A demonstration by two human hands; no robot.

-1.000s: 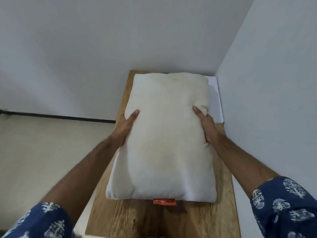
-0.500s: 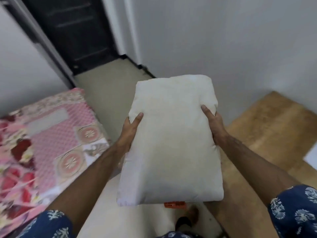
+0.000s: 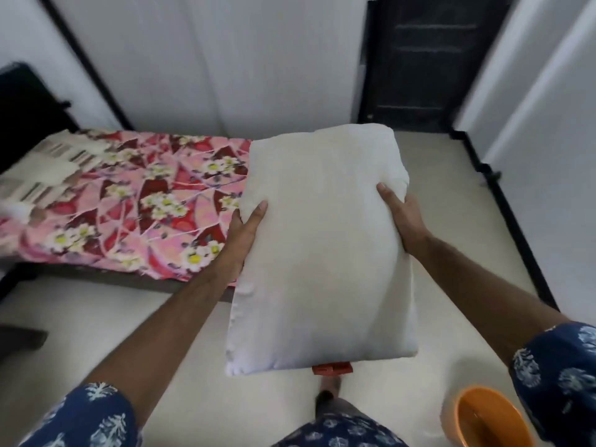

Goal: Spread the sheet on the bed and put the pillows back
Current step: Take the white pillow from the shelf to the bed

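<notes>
The white pillow (image 3: 322, 253) is in the air in the middle of the view, above the pale floor (image 3: 96, 333) and just right of the bed. The left hand (image 3: 240, 233) holds its left edge and the right hand (image 3: 404, 217) holds its right edge; each grip is clamped on the pillow, thumb on top. A small red tag (image 3: 332, 368) hangs at its near edge. The flowered pink sheet (image 3: 129, 201) covers the bed at the left. An orange bucket (image 3: 483, 417) stands near right. A dark door (image 3: 419, 59) is far behind.
</notes>
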